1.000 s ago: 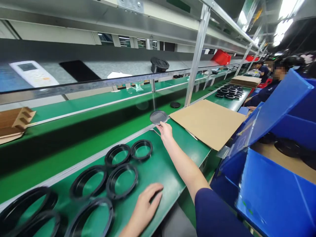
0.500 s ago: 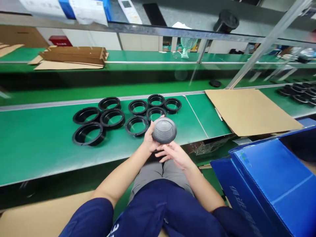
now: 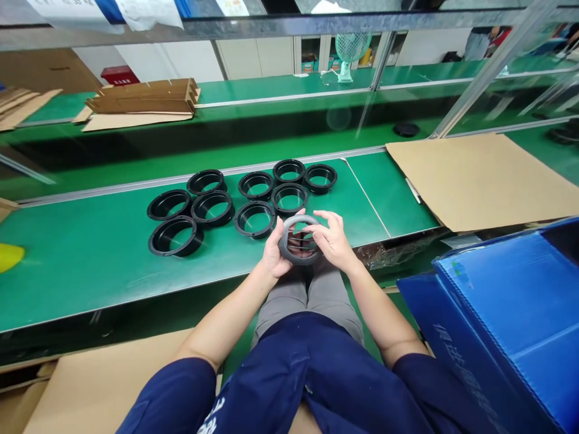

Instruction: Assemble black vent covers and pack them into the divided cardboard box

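Note:
A round dark grey air vent (image 3: 286,249) is held over the front edge of the bench, above my lap. My left hand (image 3: 275,252) grips its left rim, with the thumb along the side. The vent's slats stand tilted, and gaps show between them. My right hand (image 3: 333,242) is at the vent's right side with its fingers apart. Its fingertips reach over the rim and touch the slats. Just behind the vent, several black flanged rings (image 3: 254,232) rest on the green bench in two groups, one left and one centre.
A flat cardboard sheet (image 3: 484,181) lies on the green bench (image 3: 108,277) to the right. Near my right arm stands a blue box (image 3: 511,307). A metal shelf rail (image 3: 271,25) crosses above, and a slanted post (image 3: 493,69) rises at right. Cardboard dividers (image 3: 145,96) lie behind.
The vent's slats went from closed flat to tilted, with gaps showing. My right hand rose from beneath the vent to its right side and face. The head view shifted downward.

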Tool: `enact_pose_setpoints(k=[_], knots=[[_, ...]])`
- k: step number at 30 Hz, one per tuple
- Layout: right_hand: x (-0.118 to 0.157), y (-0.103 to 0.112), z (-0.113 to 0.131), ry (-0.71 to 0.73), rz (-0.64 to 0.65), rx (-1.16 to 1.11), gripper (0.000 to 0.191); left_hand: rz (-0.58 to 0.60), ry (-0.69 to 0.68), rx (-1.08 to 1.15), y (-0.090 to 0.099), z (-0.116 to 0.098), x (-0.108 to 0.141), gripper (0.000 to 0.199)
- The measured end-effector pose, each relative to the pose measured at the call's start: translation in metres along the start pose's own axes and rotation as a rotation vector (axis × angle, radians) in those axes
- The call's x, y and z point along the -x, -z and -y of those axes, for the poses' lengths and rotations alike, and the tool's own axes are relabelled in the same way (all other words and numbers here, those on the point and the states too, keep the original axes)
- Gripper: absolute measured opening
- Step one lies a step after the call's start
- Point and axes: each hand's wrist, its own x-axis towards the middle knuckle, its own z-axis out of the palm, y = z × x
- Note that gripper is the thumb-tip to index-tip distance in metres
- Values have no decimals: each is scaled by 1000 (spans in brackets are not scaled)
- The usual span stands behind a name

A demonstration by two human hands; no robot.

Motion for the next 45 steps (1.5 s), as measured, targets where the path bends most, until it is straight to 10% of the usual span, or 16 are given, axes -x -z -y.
enact_pose_setpoints(k=[19, 33, 39, 45], knots=[[4, 11, -18, -243, -96, -266, 59, 43, 123, 120, 8, 3, -46, 77], [5, 21, -24, 57, 105, 165, 70, -17, 126, 159, 5, 0, -82, 64], [-33, 19, -37, -10, 192, 238, 93, 47, 179, 101, 7, 0, -102, 71], [-126, 17, -80, -151, 56, 403, 95, 258, 285, 0, 20, -5, -103, 84]])
